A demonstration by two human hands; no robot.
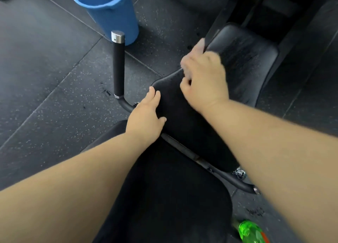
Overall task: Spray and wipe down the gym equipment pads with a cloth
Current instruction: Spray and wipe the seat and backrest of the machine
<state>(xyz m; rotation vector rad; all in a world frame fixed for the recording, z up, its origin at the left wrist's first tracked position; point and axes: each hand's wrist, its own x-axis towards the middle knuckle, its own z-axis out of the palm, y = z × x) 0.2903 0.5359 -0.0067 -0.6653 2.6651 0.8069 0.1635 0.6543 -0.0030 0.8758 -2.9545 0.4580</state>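
Biggest thing here is the speckled rubber floor [54, 78], and the machine's black pads sit on their frame above it. The seat pad [182, 114] is in the middle, and the back pad [247, 56] past its far edge is already streaked wet. There's another pad [164, 197] closest to the camera. A blue bucket [113, 14] stands on the floor at the top, just behind the upright grip handle [118, 69] with the chrome cap.

Hands: the left hand [146, 118] lies flat on the seat pad's left edge, fingers fairly straight and thumb spread. The right hand [204, 78] is at the seat pad's far edge, right where it meets the back pad. Its fingers are curled, but it's motion-blurred. I'd guess the cloth is bunched under it, though honestly I can't tell.

The green spray bottle [250, 231] is down on the floor by the bottom right corner, well away from both hands.

Handling-wise, I reckon that vinyl is firm with a bit of give and slick when wet, so brace on a pad edge like the left hand does. The bottle looks light, so grab it by the neck
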